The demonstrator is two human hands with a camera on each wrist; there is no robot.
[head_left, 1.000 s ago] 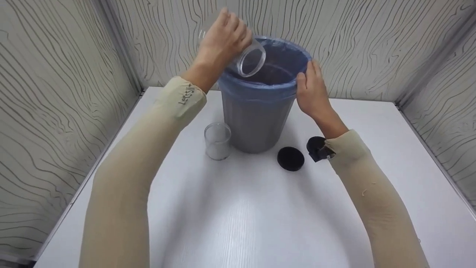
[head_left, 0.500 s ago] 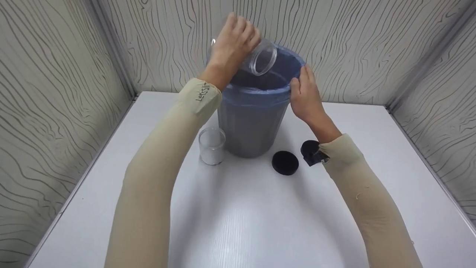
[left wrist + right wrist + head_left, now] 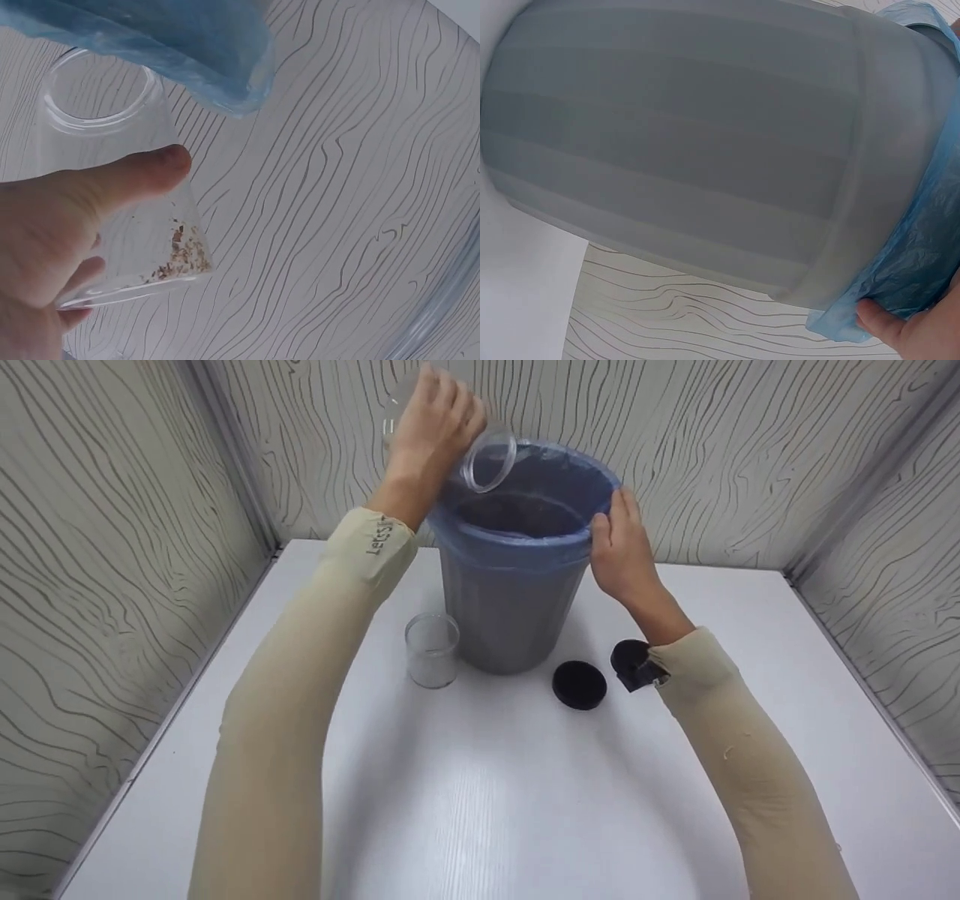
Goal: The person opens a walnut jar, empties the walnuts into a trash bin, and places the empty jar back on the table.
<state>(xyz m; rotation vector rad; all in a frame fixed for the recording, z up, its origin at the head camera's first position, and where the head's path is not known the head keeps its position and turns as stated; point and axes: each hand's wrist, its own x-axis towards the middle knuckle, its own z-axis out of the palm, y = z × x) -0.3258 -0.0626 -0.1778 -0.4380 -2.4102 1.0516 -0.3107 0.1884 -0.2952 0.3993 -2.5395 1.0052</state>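
Note:
My left hand (image 3: 436,424) grips a clear jar (image 3: 101,142), tipped with its mouth over the left side of the bin's opening. Brown and pale flakes (image 3: 184,255) lie inside near the jar's base in the left wrist view. The grey bin (image 3: 506,619) stands upright on the table, lined with a blue bag (image 3: 495,555) folded over its rim. At the bin's right side, my right hand (image 3: 624,544) holds the rim and bag, thumb outside on the bag in the right wrist view. A second clear jar (image 3: 432,656) stands upright left of the bin's foot.
A round black lid (image 3: 579,685) lies on the white table (image 3: 465,795) in front of the bin. Beside my right cuff is a black object (image 3: 634,664), partly covered by the sleeve. Wood-patterned walls (image 3: 712,450) enclose the table behind and at both sides.
The left hand and jar moved right over the bin, then back left and up. The right hand stays on the rim. The view has shifted slightly.

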